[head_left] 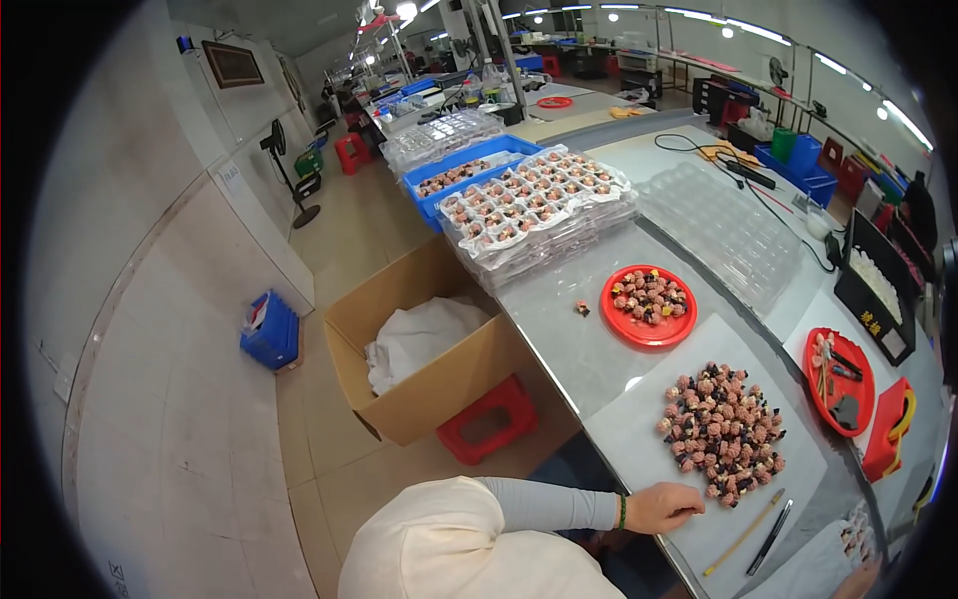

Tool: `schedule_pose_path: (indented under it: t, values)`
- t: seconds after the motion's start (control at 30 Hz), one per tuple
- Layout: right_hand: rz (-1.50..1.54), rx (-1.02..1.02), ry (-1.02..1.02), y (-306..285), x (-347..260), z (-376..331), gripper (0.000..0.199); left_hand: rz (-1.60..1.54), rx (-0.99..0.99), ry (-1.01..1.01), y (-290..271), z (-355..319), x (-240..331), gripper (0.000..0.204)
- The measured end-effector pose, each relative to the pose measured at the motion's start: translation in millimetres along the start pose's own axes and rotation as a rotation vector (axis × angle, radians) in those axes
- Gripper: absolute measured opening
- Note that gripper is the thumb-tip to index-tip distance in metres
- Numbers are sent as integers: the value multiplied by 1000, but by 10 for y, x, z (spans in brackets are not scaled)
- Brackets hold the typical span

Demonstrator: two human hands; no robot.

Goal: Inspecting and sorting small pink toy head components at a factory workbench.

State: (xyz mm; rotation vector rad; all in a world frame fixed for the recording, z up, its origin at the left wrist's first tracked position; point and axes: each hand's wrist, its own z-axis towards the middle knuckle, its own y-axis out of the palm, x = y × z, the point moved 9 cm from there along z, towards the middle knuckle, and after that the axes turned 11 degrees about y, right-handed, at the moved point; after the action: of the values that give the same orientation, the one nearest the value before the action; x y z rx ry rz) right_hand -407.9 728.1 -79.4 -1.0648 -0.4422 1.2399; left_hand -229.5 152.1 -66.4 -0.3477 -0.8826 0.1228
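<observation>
Pinkish-brown small parts [722,432] lie heaped on a white mat [639,439], near the left hand [663,507]; its fingers rest loosely curled on the mat, holding nothing; right hand [860,579] at the frame edge, grip unclear.

Pale tiled floor [200,419], long grey workbench [559,339], ceiling strip lights [743,30], possibly a standing fan [274,140]

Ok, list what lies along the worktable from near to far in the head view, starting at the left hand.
Left hand → heap of small pinkish parts → red round plate of parts → stacked clear trays filled with parts → blue bin.
</observation>
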Motion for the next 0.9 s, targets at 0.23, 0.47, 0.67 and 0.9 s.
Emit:
schedule_pose_path:
  t: [0.23, 0.47, 0.67, 0.9]
  values:
    - [412, -132, -236, -1226, -2145, -995, 35, -111, -69, -7, 61, -26, 25, 15]
    - [416, -305, -635, -1728, -4121, -2017, 28, -69, 13, 31, -261, 8, 27, 18]
    - [702, -651, -455, -1491, -4035, -2431, 32, -136, -59, 80, -38, 197, 58, 18]
    - [614, -370, -554, -1276, -4225, -2772, 42, -294, -28, -139, -227, -48, -33, 17]
